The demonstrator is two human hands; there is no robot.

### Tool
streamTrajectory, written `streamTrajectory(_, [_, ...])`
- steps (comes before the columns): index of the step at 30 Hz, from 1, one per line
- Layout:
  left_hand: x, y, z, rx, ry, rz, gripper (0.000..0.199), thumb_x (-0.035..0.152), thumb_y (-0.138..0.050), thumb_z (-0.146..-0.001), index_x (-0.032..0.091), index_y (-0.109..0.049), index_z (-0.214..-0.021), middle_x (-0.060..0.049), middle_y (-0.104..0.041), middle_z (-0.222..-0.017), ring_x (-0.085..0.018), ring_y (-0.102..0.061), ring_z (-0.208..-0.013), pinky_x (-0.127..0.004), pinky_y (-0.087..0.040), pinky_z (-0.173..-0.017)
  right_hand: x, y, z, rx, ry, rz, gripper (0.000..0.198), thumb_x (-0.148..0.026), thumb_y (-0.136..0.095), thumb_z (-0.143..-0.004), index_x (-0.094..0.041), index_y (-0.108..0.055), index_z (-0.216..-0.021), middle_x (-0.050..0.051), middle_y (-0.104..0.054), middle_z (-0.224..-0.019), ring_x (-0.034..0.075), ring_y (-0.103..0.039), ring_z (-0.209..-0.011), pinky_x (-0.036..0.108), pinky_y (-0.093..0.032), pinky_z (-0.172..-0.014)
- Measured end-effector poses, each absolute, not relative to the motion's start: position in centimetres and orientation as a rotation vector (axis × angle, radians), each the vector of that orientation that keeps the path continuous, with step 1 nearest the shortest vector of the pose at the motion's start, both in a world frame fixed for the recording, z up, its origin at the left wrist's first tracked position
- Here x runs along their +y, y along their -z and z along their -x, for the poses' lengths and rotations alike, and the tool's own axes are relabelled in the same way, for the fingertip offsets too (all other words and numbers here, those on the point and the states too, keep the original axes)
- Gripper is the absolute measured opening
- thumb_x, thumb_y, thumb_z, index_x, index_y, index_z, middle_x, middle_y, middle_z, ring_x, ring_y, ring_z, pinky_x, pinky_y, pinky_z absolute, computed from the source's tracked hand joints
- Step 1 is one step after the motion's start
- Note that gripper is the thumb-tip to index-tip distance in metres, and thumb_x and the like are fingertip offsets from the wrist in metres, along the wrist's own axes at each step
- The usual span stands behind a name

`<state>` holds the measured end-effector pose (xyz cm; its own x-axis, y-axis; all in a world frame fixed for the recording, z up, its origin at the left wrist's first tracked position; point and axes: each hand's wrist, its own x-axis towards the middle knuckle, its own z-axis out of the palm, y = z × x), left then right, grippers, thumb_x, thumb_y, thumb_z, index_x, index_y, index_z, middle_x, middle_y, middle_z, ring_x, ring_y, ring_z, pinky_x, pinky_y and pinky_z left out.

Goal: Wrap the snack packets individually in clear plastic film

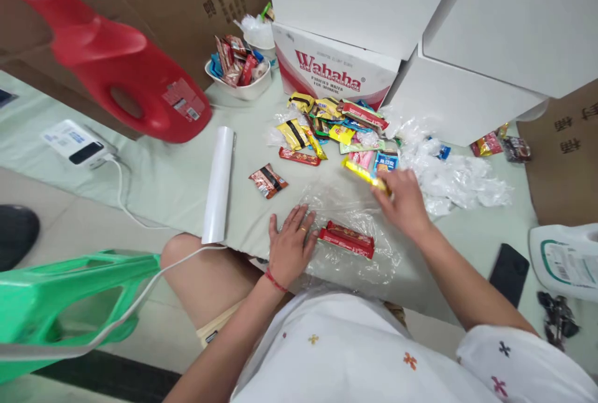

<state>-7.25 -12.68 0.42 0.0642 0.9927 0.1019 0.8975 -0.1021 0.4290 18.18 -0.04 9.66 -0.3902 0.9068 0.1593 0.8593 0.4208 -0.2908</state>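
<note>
My right hand (404,202) pinches the end of a yellow snack packet (363,174), just in front of a heap of mixed snack packets (343,132). My left hand (292,242) lies flat with its fingers spread, palm down at the left edge of a clear plastic sheet or bag (387,260). Two red snack bars (348,240) rest on that plastic, between my hands. A brown-red snack packet (268,180) lies alone, left of the heap. Near it is another red bar (299,156).
A roll of film (218,185), a large red jug (135,73) and a white bowl of snacks (252,88) stand left. Behind are a Wahaha box (331,66) and white boxes. Crumpled clear bags (458,172), a phone (510,273) and a white bottle (567,260) lie right.
</note>
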Motion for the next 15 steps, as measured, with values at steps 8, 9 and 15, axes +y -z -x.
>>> streamTrajectory(8, [-11.6, -3.5, 8.9, 2.116, -0.844, -1.986, 0.027, 0.034, -0.049, -0.103, 0.027, -0.073, -0.114, -0.007, -0.063, -0.146, -0.032, -0.044, -0.147, -0.060, -0.032, -0.120, -8.3, -3.8, -18.5, -2.326, -0.572, 1.467, 0.040, -0.045, -0.053, -0.101, -0.023, -0.067, -0.131, 0.015, -0.065, -0.124, 0.033, -0.055, -0.110, 0.050, -0.048, -0.094])
streamTrajectory(9, [-10.4, -4.1, 9.2, 2.127, -0.929, -1.942, 0.027, 0.034, -0.049, -0.103, 0.025, -0.074, -0.108, -0.007, -0.068, -0.139, -0.030, -0.050, -0.142, -0.055, -0.037, -0.118, -7.8, -3.8, -19.0, -2.250, -0.547, 1.467, 0.040, -0.045, -0.053, -0.101, -0.023, -0.066, -0.131, 0.015, -0.064, -0.125, 0.033, -0.056, -0.113, 0.051, -0.048, -0.096])
streamTrajectory(15, [4.7, -6.6, 13.3, 2.400, -1.124, -1.346, 0.035, 0.027, -0.036, -0.107, 0.007, -0.063, -0.117, -0.014, -0.069, -0.120, -0.021, -0.064, -0.109, -0.041, -0.050, -0.103, -6.1, -3.6, -23.6, -1.997, -0.398, 1.667, 0.030, -0.042, -0.044, -0.102, -0.032, -0.071, -0.109, 0.012, -0.069, -0.109, 0.034, -0.061, -0.107, 0.056, -0.048, -0.100])
